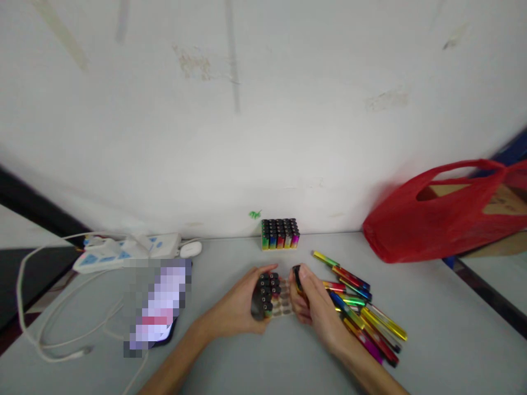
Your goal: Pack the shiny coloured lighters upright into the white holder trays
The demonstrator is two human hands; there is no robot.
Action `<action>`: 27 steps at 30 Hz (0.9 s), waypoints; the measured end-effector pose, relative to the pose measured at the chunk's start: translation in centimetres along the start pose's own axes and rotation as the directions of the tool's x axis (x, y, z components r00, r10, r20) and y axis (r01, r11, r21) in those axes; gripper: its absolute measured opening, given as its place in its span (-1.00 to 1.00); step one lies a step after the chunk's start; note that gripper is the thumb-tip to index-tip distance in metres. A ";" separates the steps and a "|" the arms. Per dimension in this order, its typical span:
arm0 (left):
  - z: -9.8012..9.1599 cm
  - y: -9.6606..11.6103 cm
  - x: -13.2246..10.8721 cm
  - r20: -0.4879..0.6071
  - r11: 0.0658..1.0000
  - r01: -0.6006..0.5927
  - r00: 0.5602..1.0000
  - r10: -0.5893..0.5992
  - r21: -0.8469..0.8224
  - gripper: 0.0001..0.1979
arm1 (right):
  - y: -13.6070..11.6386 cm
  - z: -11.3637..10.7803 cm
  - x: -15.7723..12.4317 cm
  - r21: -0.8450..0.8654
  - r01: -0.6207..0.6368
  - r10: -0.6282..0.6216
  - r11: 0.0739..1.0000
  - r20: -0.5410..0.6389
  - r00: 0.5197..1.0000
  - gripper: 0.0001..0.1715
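My left hand (233, 304) is wrapped round the left side of a pale tray (282, 311) with rows of round-ended slots. Several black-topped lighters (267, 291) stand upright in the tray's left part; slots on its right side are bare. Beside that bare side, my right hand (317, 302) grips a single lighter (297, 274), its black top showing above the fingers. A loose pile of shiny coloured lighters (358, 321) lies just right of my right hand, partly behind the wrist. Against the wall stands a second block of lighters (280, 235), packed in rows.
A red bag (405, 230) with a cardboard box inside stands at the right. On the left lie a power strip (127, 252) with plugs, white cables (41, 329), a white earphone case (191, 249) and a phone (164, 307). The wall (288, 137) bounds the table's back.
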State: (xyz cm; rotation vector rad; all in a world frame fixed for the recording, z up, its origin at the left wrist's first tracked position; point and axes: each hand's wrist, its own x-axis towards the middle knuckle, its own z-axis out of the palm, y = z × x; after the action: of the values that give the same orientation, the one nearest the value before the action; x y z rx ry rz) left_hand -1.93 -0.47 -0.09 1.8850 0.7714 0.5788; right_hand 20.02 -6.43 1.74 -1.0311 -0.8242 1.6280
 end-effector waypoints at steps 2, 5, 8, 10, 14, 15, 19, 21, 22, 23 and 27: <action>0.0 0.0 0.0 0.005 1.000 0.011 1.000 -0.011 0.002 0.09 | -0.4 -0.1 -0.2 -0.164 0.179 -0.183 0.970 -0.008 0.983 -0.47; 0.0 -0.2 -0.1 -0.014 1.000 0.009 1.000 -0.009 0.015 0.11 | -1.6 -0.4 -0.3 -0.413 0.377 -0.392 0.829 0.050 0.918 -0.57; 0.0 -0.3 -0.1 -0.024 1.000 -0.010 1.000 0.010 0.022 0.11 | -2.7 -0.9 -0.2 -0.511 0.438 -0.429 0.740 0.143 0.892 -0.74; 0.0 -0.4 0.0 -0.024 1.000 -0.013 1.000 0.014 0.022 0.11 | -3.1 -1.3 -0.1 -0.539 0.433 -0.391 0.723 0.198 0.899 -0.80; 0.0 -0.5 0.0 -0.009 1.000 -0.013 1.000 0.013 0.010 0.11 | -3.1 -1.9 0.2 -0.572 0.445 -0.365 0.689 0.256 0.895 -0.79; 0.0 -0.4 0.0 -0.007 1.000 -0.013 1.000 0.013 0.006 0.11 | -3.0 -2.0 0.2 -0.584 0.451 -0.369 0.675 0.262 0.892 -0.80; 0.0 -0.4 0.1 0.004 1.000 -0.019 1.000 0.019 -0.013 0.11 | -3.0 -2.3 0.2 -0.635 0.458 -0.381 0.623 0.265 0.886 -0.80; 0.0 -0.5 0.1 0.014 1.000 -0.017 1.000 0.017 -0.012 0.12 | -3.1 -2.3 0.1 -0.635 0.458 -0.372 0.622 0.274 0.887 -0.78; -0.1 -0.6 0.1 0.018 1.000 -0.014 1.000 0.014 -0.009 0.12 | -3.2 -2.3 0.1 -0.628 0.461 -0.365 0.627 0.286 0.886 -0.78; -0.1 -0.6 0.1 0.021 1.000 -0.011 1.000 0.011 -0.006 0.11 | -3.2 -2.2 0.1 -0.619 0.466 -0.358 0.632 0.300 0.884 -0.78; -0.1 -0.7 0.0 0.020 1.000 0.003 1.000 -0.003 0.000 0.10 | -2.9 -2.1 0.0 -0.604 0.485 -0.343 0.633 0.342 0.875 -0.82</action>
State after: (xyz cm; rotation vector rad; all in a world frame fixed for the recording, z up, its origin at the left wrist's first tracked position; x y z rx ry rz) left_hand -2.15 -0.17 -0.69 1.8873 0.7609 0.5570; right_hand 23.00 -5.54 3.45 -1.0518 -1.7476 1.0245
